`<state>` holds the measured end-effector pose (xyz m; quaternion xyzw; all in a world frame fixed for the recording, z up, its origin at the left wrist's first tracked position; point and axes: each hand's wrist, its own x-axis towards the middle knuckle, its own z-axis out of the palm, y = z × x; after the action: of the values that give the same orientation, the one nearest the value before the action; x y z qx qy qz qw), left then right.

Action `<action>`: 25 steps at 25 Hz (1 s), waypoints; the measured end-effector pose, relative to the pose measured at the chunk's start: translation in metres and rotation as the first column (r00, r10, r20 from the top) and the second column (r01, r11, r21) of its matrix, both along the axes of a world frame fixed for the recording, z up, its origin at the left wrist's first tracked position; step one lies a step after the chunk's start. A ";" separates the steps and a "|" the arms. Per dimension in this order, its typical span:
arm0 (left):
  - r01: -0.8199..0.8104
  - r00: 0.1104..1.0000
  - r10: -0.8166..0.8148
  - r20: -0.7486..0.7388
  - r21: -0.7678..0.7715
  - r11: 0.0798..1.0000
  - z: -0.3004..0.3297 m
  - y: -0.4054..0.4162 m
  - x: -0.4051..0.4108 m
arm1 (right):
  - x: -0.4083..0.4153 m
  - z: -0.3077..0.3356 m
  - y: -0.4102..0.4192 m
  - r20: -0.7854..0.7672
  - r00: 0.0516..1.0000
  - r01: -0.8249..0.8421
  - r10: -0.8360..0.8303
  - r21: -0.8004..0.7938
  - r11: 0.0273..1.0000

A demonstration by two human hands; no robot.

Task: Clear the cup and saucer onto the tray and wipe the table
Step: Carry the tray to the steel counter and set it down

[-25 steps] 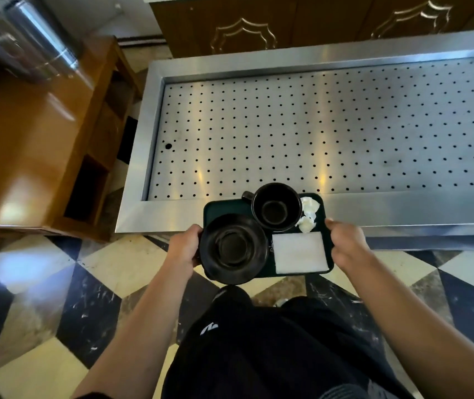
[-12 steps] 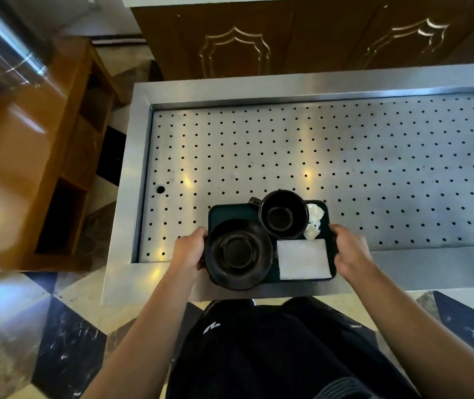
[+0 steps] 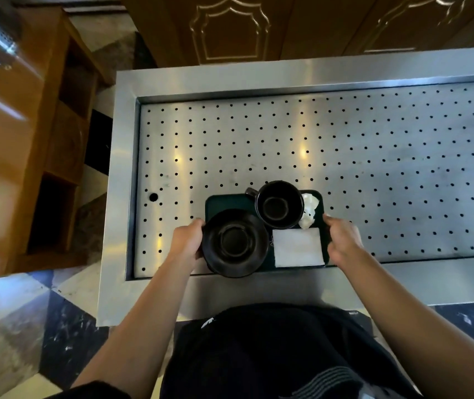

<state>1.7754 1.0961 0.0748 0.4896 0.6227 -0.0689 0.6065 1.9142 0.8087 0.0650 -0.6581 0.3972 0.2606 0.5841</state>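
Head view, looking down. A small dark green tray (image 3: 224, 201) is held over the near left part of a perforated stainless steel counter (image 3: 374, 156), close to its near rim. Whether the tray rests on the metal or hangs just above it cannot be told.

Left hand (image 3: 186, 240): fingers curled round the tray's left edge, just beside the saucer's rim. Right hand (image 3: 343, 239): fingers curled round the tray's right edge, thumb on top near the far right corner.

On the tray:
- black saucer (image 3: 234, 243), near left, overhanging the tray's near edge and left side; bare, with a raised centre ring.
- black cup (image 3: 279, 204), far centre, upright, handle pointing far left; its rim overlaps the saucer's far right edge in this view. The inside looks dark; contents cannot be told.
- crumpled white tissue (image 3: 309, 210), far right corner, touching the cup's right side.
- flat white folded cloth (image 3: 297, 247), near right corner, just beside the saucer.

Around: a wooden shelf unit (image 3: 37, 156) stands left of the counter; carved brown wooden cabinet doors (image 3: 230, 27) beyond its far edge; checkered marble floor (image 3: 28, 326) below. The person's dark clothing fills the bottom of the view.
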 end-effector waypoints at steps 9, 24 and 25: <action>-0.003 0.998 0.003 -0.059 -0.002 1.000 -0.017 -0.005 0.003 | 0.003 -0.017 -0.001 -0.034 0.998 -0.047 0.046 -0.021 0.999; -0.027 0.993 0.029 -0.113 0.019 0.999 -0.028 -0.004 0.004 | -0.001 -0.029 0.000 -0.044 0.998 -0.049 0.045 -0.088 0.995; -0.027 0.993 0.029 -0.116 0.019 0.999 -0.029 -0.004 0.004 | -0.001 -0.029 0.001 -0.039 0.998 -0.056 0.052 -0.107 0.993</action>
<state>1.7789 1.0920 0.0457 0.4811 0.6643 -0.0835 0.5659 1.9137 0.8095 0.0358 -0.6945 0.4033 0.2661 0.5332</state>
